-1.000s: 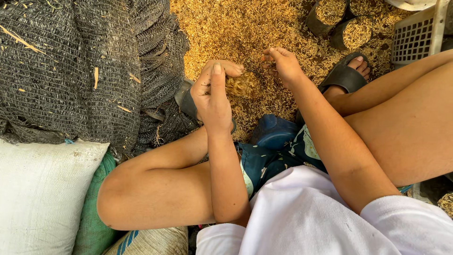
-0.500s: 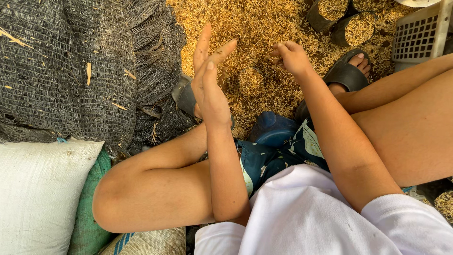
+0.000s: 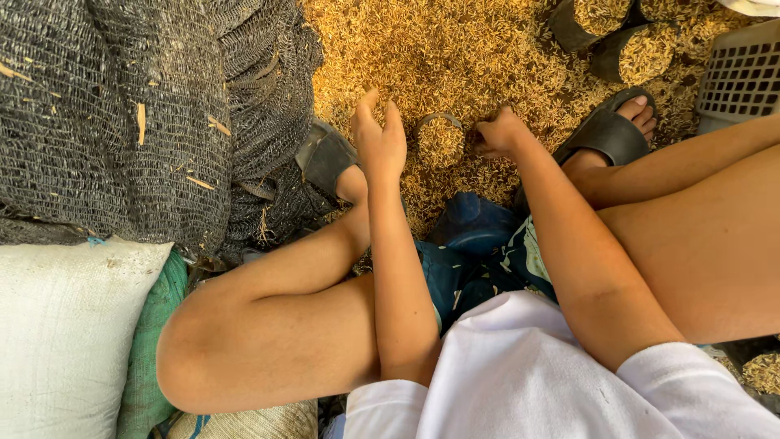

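**Inspector:** Ground first. What covers it?

**Aide:** Loose golden husk [image 3: 455, 57] all over the floor. Dark netting [image 3: 122, 122] is heaped to the left, with a white sack [image 3: 57, 333] below it. A grey crate [image 3: 743, 77] sits at the right edge, and two filled black pots [image 3: 605, 32] stand at the top.

**Inspector:** And the item in hand?

**Aide:** A small black pot [image 3: 439, 140], sunk in the husk between the feet, directly between both hands. It stands upright, mouth up, heaped with husk. The pot being round, its long axis runs vertically.

**Inspector:** Grip?

**Aide:** The left hand [image 3: 379, 142] is flat, fingers together and extended, just beside the pot's left rim; it clasps nothing. The right hand [image 3: 500, 134] is curled at the right rim; whether it pinches rim or husk, I cannot tell.

**Inspector:** Why so placed?

**Aide:** In my judgement, the hands flank the pot to steady it and keep the fill in.
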